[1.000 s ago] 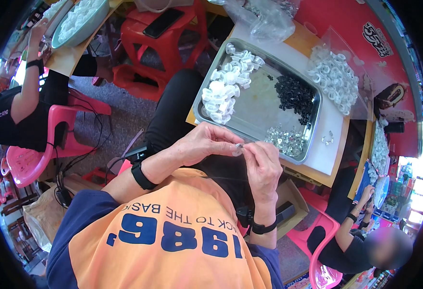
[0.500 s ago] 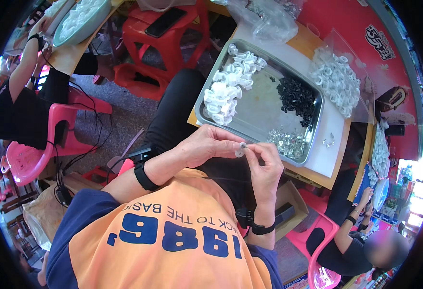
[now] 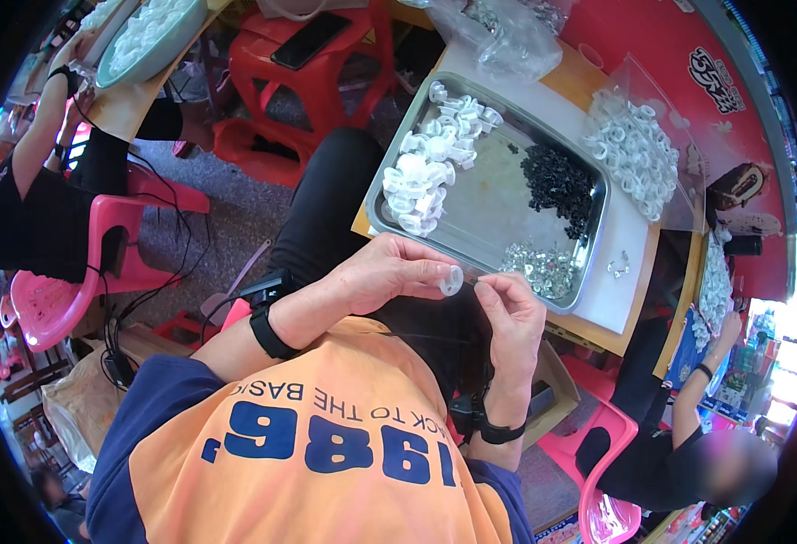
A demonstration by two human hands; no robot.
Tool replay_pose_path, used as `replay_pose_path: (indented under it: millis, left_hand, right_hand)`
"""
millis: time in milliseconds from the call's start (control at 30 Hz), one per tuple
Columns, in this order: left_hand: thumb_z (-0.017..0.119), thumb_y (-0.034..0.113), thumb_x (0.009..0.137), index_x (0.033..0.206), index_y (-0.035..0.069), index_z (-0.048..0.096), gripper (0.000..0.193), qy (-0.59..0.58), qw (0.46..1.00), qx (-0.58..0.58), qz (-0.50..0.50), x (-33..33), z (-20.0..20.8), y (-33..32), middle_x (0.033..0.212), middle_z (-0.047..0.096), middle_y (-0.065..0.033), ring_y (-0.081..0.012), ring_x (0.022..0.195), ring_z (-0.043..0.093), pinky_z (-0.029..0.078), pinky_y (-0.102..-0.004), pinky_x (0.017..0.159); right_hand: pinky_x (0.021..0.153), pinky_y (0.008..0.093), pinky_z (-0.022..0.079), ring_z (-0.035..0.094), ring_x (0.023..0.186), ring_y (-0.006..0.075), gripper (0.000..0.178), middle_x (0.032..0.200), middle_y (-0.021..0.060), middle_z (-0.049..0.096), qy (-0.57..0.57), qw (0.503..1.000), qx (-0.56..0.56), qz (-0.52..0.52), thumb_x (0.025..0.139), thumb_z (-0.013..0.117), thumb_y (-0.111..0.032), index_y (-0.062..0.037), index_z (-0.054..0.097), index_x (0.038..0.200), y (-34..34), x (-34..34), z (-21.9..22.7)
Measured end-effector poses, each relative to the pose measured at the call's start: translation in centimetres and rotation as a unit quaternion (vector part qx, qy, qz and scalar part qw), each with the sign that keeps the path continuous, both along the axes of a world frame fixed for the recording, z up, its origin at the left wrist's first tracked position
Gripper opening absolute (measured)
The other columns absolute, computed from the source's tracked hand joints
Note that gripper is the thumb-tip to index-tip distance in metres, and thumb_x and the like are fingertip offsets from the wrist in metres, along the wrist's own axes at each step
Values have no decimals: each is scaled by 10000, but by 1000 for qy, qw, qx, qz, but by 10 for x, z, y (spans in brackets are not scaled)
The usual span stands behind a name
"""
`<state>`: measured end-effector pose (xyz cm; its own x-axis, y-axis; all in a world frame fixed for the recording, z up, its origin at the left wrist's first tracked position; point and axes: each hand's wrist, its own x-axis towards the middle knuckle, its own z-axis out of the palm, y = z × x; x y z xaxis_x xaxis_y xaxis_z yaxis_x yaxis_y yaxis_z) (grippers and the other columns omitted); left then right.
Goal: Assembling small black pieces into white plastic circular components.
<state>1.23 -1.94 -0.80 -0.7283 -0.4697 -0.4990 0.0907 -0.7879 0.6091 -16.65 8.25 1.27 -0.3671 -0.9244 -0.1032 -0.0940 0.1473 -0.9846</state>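
Head view, near the centre of the frame: the left hand (image 3: 385,276) pinches a clear piece (image 3: 452,281) between thumb and fingers, in what looks like fine two-handed handling. To do this well, the left hand should probably grip only the edge, firmly enough to stop the piece turning but lightly enough not to bend it, leaving its face free to the right hand (image 3: 512,315). That one is narrow, thumb and forefinger drawn together; whether they hold something tiny cannot be told. Working over the tray (image 3: 480,204) would likely be safer, since a dropped part would be easy to find there. The clear piece sits at the right side of the left fingertips as pictured, just beside the right fingertips but apart from them, below the tray's lower edge, with the silver parts (image 3: 542,271) farther to the right
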Motion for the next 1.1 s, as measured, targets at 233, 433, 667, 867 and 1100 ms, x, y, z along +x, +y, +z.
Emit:
replay_pose_path:
  millis: [233, 433, 667, 867, 1100]
  left_hand:
    - [676, 137, 898, 1119, -25, 663, 275, 16, 1000, 24, -6, -1, 1, 0, 1039, 685, -106, -163, 940, 666, 568, -307, 839]
    - [690, 146, 889, 1102, -28, 667, 276, 15, 1000, 23, -3, -1, 2, 1, 1010, 685, -106, -162, 919, 669, 572, -307, 828]
    - [700, 146, 881, 1071, -25, 683, 256, 8, 1000, 13, -1, 0, 0, 2, 987, 687, -101, -151, 887, 667, 576, -301, 815]
    - [709, 129, 871, 1056, -15, 701, 235, -27, 997, -66, -8, 0, -4, 4, 963, 693, -97, -122, 854, 660, 564, -266, 801]
    - [694, 79, 872, 1097, -18, 686, 245, -40, 970, -237, -46, 2, -9, 5, 975, 677, -72, -129, 895, 668, 545, -248, 831]
  right_hand:
    - [675, 204, 427, 526, 743, 70, 63, 838, 10, 594, 3, 1000, 17, 10, 841, 703, -23, 16, 684, 887, -3, 3, 3]
    - [617, 218, 418, 488, 661, 76, 73, 800, 13, 578, 110, 994, 7, 7, 816, 718, -4, 9, 685, 879, -5, 12, 11]
    - [589, 233, 431, 508, 628, 83, 91, 801, 35, 584, 203, 979, -14, 13, 808, 722, 3, 7, 682, 889, -6, 20, 16]
    - [640, 304, 458, 571, 701, 170, 106, 799, 40, 580, 322, 947, -16, 20, 781, 729, -9, -40, 661, 856, -4, 24, 7]
    - [755, 357, 448, 589, 782, 239, 110, 800, 51, 583, 442, 893, -81, 42, 773, 728, -47, -53, 642, 842, -5, 25, 1]
